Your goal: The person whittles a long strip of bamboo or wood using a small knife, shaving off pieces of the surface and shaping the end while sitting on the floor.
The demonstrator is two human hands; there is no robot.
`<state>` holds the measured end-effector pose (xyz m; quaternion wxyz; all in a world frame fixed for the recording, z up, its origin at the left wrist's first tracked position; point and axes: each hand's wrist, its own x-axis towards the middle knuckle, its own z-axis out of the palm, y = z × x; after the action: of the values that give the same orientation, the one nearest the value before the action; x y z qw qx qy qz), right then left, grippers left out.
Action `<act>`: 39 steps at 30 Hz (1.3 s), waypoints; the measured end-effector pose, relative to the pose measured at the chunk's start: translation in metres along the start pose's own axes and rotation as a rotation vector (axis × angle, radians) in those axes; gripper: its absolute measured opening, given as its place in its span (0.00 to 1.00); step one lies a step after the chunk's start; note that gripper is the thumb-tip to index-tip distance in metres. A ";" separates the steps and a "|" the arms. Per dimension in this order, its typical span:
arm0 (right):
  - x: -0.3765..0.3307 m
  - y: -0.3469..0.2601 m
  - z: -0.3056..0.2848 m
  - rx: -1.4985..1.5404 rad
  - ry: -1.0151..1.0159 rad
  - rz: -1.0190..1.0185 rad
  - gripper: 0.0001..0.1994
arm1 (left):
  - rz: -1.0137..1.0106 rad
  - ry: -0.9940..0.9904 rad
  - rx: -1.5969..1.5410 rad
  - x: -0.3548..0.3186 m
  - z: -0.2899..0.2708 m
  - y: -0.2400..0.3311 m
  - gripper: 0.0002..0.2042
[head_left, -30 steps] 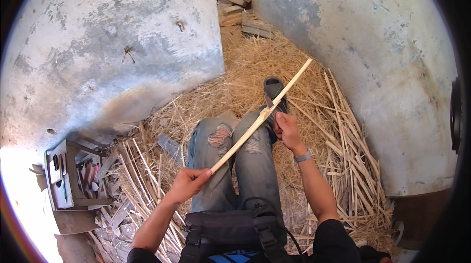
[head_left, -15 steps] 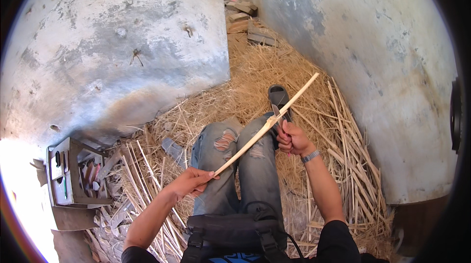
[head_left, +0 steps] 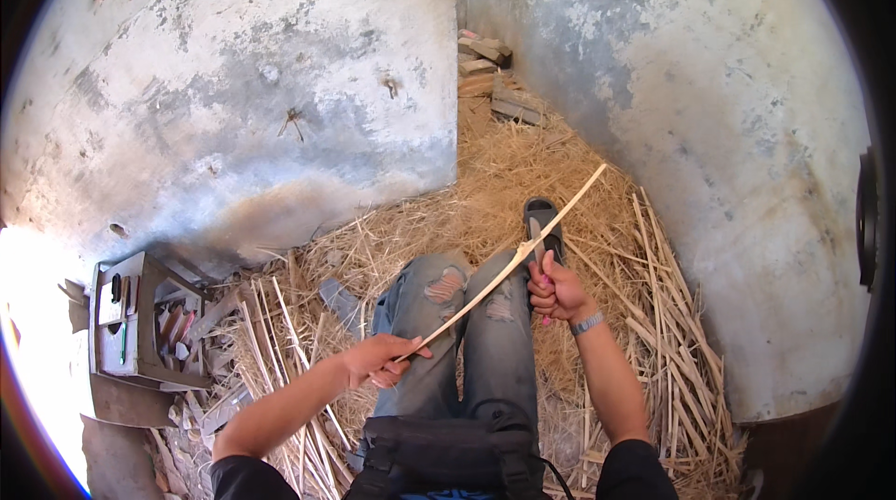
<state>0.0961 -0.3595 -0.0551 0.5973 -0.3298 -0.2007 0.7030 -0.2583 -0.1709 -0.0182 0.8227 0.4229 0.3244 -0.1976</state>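
Observation:
A long, pale bamboo strip [head_left: 486,292] slants across my knees from lower left to upper right, with a thicker knot a little past its middle. Its near end is pinched in my left hand [head_left: 381,360], above my left thigh. My right hand [head_left: 557,293] is closed round the pink handle of a knife [head_left: 536,230] beside my right knee. The blade points up and meets the strip close to the knot; exactly how the edge touches is too small to tell.
Straw-like shavings [head_left: 511,156] cover the floor. Split strips [head_left: 667,341] lie piled at right, others [head_left: 280,341] at left. A small wooden box [head_left: 140,313] holding odds and ends stands by the left wall. Wood blocks [head_left: 515,106] sit in the far corner between worn walls.
The bamboo strip now shows a narrower side and looks more bowed. Both hands keep their grips. The whole view has shifted, with the room lower and further right in the picture.

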 end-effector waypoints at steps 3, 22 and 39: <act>-0.014 -0.010 0.013 -0.774 0.442 -0.343 0.28 | 0.366 0.372 0.363 -0.009 0.029 -0.024 0.18; -0.032 0.006 0.030 -0.167 0.230 -0.333 0.28 | 0.771 0.627 0.844 0.000 0.044 -0.044 0.16; -0.005 0.038 0.079 -0.937 0.678 -0.616 0.18 | 0.851 0.720 1.424 0.067 0.109 0.023 0.23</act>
<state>0.0142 -0.3635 -0.0246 0.5944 -0.6861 -0.3716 0.1947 -0.1566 -0.2507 -0.0053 0.2185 0.9525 0.1793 0.1136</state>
